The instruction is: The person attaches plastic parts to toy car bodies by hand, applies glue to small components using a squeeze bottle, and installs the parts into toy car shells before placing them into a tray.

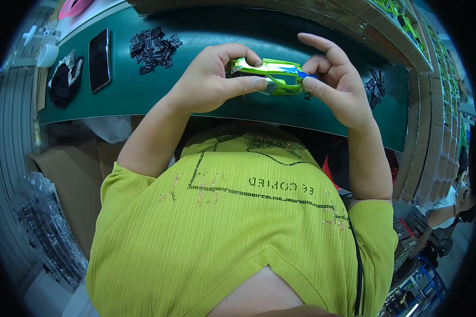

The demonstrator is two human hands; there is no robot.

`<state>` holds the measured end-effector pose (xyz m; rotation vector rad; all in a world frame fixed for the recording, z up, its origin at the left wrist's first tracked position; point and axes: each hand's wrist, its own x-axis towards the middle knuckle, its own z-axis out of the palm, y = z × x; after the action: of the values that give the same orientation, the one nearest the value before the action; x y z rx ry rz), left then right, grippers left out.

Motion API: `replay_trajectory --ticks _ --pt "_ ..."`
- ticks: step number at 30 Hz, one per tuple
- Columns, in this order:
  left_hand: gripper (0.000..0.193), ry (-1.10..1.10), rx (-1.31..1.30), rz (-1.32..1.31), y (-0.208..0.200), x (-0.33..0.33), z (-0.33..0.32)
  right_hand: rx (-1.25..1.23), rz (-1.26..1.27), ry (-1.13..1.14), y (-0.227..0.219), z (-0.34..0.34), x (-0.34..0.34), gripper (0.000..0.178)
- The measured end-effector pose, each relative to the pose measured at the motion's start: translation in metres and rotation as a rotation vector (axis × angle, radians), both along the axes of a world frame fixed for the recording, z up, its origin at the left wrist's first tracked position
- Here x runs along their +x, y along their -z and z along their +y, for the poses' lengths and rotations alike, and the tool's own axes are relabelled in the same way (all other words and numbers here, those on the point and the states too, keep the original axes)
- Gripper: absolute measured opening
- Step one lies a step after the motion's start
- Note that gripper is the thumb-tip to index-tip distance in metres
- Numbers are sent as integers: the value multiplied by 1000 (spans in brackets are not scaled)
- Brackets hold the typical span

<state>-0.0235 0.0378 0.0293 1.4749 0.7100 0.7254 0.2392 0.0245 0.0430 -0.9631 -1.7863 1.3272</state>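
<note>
Above the green work table (pixel 238 107), a bright green toy car body (pixel 280 67) with blue markings is held between my two hands. My left hand (pixel 211 76) grips its left end, thumb along the near side and index finger over the far side. At the other end, my right hand (pixel 338 87) pinches the body between thumb and a bent finger, while its index finger stretches away. The frame of the body has window openings. Whether a small part sits under my right fingertips is hidden.
Small black plastic parts (pixel 153 48) lie piled on the left, with a smaller black pile (pixel 375 89) on the right. A phone (pixel 99 59) and a black cloth item (pixel 65 82) are at far left. Cardboard boxes (pixel 420 132) line the right side; another person's arm (pixel 441 215) shows beyond.
</note>
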Motion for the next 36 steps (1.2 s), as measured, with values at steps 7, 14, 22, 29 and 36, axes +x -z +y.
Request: replay_trajectory --ticks 7,14,22,29,36 --pt "16 15 -168 -113 15 12 -9 167 -326 -84 -9 -4 -11 24" --pt "18 -99 -618 -84 15 29 -17 448 -537 -281 -11 1 -12 13" --pt "23 15 -1032 -446 23 17 -22 258 -236 -44 5 -7 -10 12" --pt "28 3 -1073 -507 21 20 -26 158 -25 97 22 -21 -10 11" --pt "29 -120 -1042 -376 2 26 -29 350 -149 90 21 -19 -9 9"
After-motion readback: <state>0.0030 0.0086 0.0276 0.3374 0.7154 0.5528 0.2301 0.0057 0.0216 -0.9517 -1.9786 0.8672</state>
